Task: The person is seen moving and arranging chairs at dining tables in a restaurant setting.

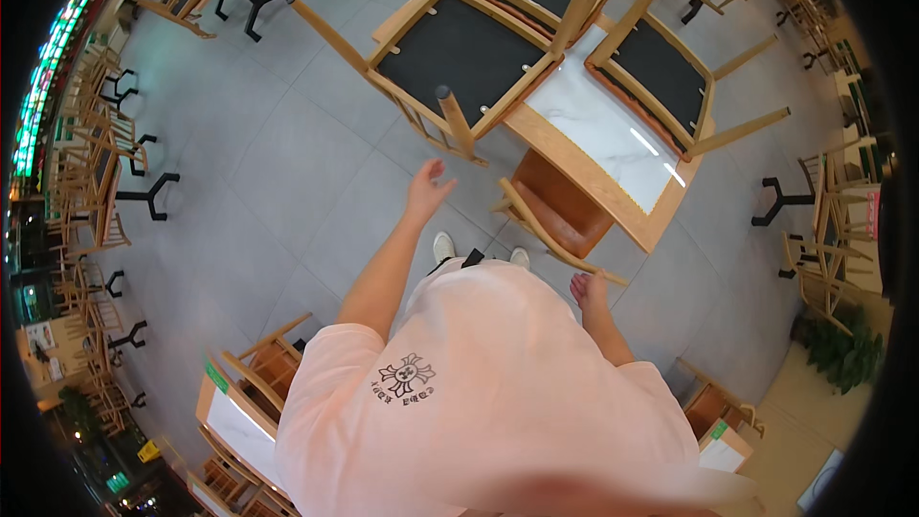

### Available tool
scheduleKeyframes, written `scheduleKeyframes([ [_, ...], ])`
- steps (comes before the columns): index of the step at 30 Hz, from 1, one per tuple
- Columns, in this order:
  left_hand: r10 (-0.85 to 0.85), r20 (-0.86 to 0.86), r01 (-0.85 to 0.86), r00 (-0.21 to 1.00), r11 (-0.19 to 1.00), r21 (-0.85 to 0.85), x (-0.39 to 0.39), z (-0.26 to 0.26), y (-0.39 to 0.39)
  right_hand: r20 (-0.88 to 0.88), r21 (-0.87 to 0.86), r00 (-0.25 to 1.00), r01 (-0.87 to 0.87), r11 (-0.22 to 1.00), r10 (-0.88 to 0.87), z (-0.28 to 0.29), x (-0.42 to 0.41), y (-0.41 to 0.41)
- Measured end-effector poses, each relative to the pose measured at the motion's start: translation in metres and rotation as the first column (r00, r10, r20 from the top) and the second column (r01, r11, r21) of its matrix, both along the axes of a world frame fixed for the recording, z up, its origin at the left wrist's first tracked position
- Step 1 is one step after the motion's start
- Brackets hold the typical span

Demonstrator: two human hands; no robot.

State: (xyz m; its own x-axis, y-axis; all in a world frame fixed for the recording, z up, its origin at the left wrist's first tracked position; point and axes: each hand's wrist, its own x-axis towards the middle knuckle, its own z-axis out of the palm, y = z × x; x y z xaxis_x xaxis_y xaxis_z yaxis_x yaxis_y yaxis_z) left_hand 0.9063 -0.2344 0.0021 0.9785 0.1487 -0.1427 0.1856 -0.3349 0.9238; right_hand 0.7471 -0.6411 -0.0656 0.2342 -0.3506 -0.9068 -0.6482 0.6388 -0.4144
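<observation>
My left hand [429, 190] is held out over the floor, fingers apart and empty, just below an upturned wooden chair [463, 50]. That chair rests seat-down on a table with a marble-look top and wooden border [650, 230], legs pointing up. A second upturned chair [660, 79] lies beside it, and another lies behind. An upright wooden chair with a brown seat [563, 208] stands at the table's near edge. My right hand [589, 289] is at the right end of its curved backrest; whether it touches the rail or is only beside it, I cannot tell.
Rows of tables with upturned chairs stand left [104, 158] and right [833, 230]. Behind me are a table [237, 424] with upright chairs at lower left and a smaller-looking one [721, 452] at lower right. A potted plant [843, 348] stands right. Grey tiled floor [287, 151] surrounds my shoes.
</observation>
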Motion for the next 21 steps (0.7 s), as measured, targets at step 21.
scheduleKeyframes([
  [21,-0.177,0.201,0.211,0.963,0.964,-0.162,0.109,0.013,-0.024,-0.187,-0.184,0.949,-0.286,0.940,0.252,0.045,-0.094,0.106],
])
